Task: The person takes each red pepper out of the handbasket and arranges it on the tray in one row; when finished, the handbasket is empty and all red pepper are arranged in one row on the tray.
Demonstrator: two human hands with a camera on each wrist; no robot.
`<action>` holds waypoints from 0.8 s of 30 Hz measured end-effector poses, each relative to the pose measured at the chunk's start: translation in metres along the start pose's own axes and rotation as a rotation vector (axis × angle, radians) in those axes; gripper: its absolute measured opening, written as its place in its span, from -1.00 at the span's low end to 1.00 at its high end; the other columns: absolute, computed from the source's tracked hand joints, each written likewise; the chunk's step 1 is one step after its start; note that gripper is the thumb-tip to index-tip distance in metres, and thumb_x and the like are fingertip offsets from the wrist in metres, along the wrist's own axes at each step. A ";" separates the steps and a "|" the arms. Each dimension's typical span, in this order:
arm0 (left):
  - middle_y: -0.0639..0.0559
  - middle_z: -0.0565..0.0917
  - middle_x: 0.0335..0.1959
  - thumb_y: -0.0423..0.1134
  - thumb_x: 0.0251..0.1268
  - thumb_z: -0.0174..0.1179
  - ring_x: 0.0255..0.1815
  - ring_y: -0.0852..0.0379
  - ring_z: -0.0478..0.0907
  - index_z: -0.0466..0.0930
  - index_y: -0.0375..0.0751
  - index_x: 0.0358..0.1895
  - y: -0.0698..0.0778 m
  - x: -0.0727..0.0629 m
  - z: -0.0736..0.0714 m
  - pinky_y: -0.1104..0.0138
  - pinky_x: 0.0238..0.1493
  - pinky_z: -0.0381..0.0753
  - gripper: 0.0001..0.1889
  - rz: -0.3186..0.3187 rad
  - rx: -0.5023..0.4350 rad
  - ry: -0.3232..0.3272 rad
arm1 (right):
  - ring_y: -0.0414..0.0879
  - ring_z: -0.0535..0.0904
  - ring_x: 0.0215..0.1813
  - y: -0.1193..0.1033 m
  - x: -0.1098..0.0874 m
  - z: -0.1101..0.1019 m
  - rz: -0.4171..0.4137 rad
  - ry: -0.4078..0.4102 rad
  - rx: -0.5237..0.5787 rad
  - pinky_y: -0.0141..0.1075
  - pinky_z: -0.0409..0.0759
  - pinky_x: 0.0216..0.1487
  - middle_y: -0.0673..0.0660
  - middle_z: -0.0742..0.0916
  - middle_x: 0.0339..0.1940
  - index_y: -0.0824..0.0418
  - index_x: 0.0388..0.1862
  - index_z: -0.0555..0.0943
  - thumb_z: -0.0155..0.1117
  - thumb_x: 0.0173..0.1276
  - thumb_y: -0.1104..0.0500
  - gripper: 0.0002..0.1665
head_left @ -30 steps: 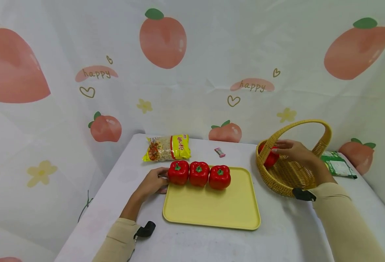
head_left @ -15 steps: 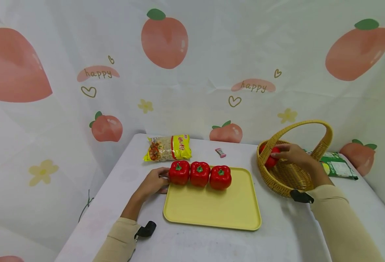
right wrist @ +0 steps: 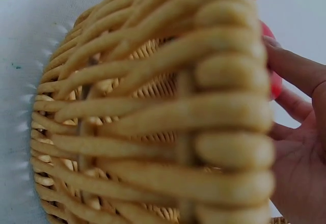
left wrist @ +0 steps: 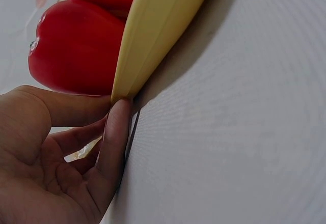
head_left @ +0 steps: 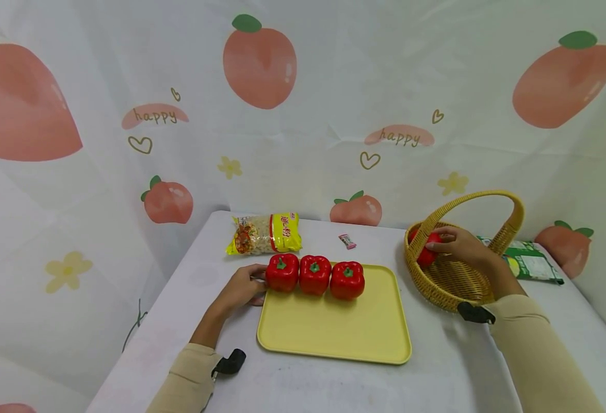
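Observation:
Three shiny red bell peppers (head_left: 315,275) stand in a row along the far edge of a yellow tray (head_left: 333,332). My left hand (head_left: 241,287) is at the tray's far left corner, beside the leftmost pepper (left wrist: 76,51). In the left wrist view its thumb and finger pinch the tray's rim (left wrist: 147,35). My right hand (head_left: 460,245) reaches under the handle of a wicker basket (head_left: 431,292). It grips a red rounded thing (head_left: 429,251) at the basket's left inside wall. The basket's weave covers most of that thing in the right wrist view.
A yellow and clear food bag (head_left: 266,234) lies behind the tray at the left. Near the back edge is a small pink wrapped candy (head_left: 347,241). A green packet (head_left: 532,261) lies right of the basket. The basket's handle (head_left: 468,198) arches over my right hand.
My right hand has shifted slightly to the left inside the basket, still gripping the red thing. My left hand stays at the tray's corner, and the peppers stay in their row.

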State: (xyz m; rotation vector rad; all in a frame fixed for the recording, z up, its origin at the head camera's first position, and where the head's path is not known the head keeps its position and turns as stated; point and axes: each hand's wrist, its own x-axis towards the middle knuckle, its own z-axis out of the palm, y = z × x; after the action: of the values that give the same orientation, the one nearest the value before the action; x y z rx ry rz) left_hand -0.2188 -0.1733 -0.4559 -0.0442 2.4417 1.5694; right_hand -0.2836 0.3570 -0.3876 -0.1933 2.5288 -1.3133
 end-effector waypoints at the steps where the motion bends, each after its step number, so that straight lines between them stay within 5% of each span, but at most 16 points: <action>1: -0.20 0.65 0.21 -0.38 0.34 0.20 -0.12 0.08 0.68 0.56 -0.27 0.42 0.000 0.000 0.000 0.28 -0.26 0.84 -0.45 0.002 -0.002 0.000 | 0.04 0.66 0.17 0.001 0.000 0.000 0.001 0.001 0.008 -0.03 0.76 0.20 0.54 0.49 0.38 0.49 0.55 0.24 0.27 0.61 0.06 -0.22; 6: -0.20 0.66 0.21 -0.39 0.32 0.17 -0.06 0.06 0.70 0.56 -0.28 0.41 -0.001 0.000 0.000 0.26 -0.25 0.85 -0.45 0.012 -0.013 0.000 | 0.00 0.66 0.15 0.003 0.002 0.001 0.016 0.010 0.012 -0.08 0.77 0.19 0.52 0.49 0.37 0.47 0.57 0.22 0.28 0.61 0.03 -0.18; 16: -0.20 0.67 0.20 -0.40 0.32 0.17 -0.04 0.05 0.70 0.56 -0.27 0.42 0.000 0.000 0.001 0.26 -0.25 0.85 -0.44 0.011 -0.006 0.003 | 0.30 0.43 0.45 0.004 -0.010 -0.001 0.031 0.040 -0.014 -0.03 0.68 0.30 0.52 0.40 0.53 0.37 0.67 0.16 0.24 0.61 -0.10 -0.09; 24: -0.20 0.68 0.20 -0.41 0.30 0.17 -0.04 0.04 0.70 0.57 -0.28 0.41 0.001 0.000 0.000 0.26 -0.25 0.85 -0.44 0.013 0.006 0.006 | 0.33 0.49 0.40 0.000 -0.028 -0.002 0.024 0.082 -0.053 -0.04 0.72 0.28 0.53 0.43 0.50 0.38 0.67 0.16 0.20 0.62 -0.16 -0.07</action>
State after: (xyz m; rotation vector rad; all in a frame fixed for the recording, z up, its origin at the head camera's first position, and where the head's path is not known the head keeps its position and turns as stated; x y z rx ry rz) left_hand -0.2186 -0.1726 -0.4548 -0.0328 2.4559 1.5702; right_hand -0.2572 0.3653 -0.3811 -0.1215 2.6275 -1.2715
